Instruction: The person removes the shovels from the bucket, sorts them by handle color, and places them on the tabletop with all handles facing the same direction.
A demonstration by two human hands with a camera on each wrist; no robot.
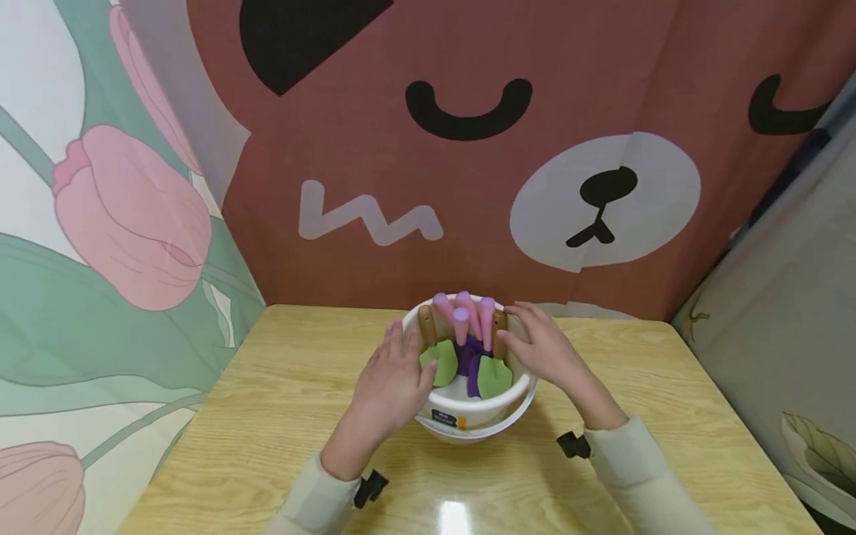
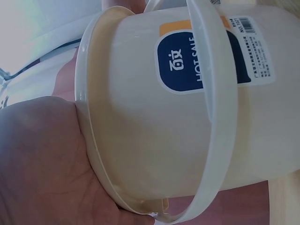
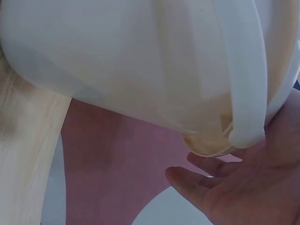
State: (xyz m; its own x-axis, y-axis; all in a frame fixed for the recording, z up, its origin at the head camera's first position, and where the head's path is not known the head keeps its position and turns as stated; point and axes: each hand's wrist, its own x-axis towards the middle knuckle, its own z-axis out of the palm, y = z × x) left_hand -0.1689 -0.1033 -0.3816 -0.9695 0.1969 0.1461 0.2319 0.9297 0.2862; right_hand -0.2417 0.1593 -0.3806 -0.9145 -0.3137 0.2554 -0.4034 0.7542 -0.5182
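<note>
A white plastic bucket (image 1: pixel 428 407) stands on the table, its white carrying handle (image 1: pixel 498 427) hanging down round the front. Inside are green-bladed toy trowels (image 1: pixel 439 364) with brown handles, and several pink-handled tools (image 1: pixel 471 316) with dark purple heads; what the purple heads are is partly hidden. My left hand (image 1: pixel 391 383) lies along the left rim, fingers straight and thumb reaching just inside. On the opposite side, my right hand (image 1: pixel 545 349) rests over the right rim, thumb inward and fingers extended. Its fingers (image 3: pixel 187 183) show beside the handle's hinge in the right wrist view.
The wooden table (image 1: pixel 287 401) meets a curtain (image 1: pixel 374 267) printed with a bear face just behind the bucket. Flower-printed cloth (image 1: pixel 120 223) hangs on the left, and a grey cloth (image 1: pixel 769 312) on the right. A printed label (image 2: pixel 178 70) is on the bucket's front.
</note>
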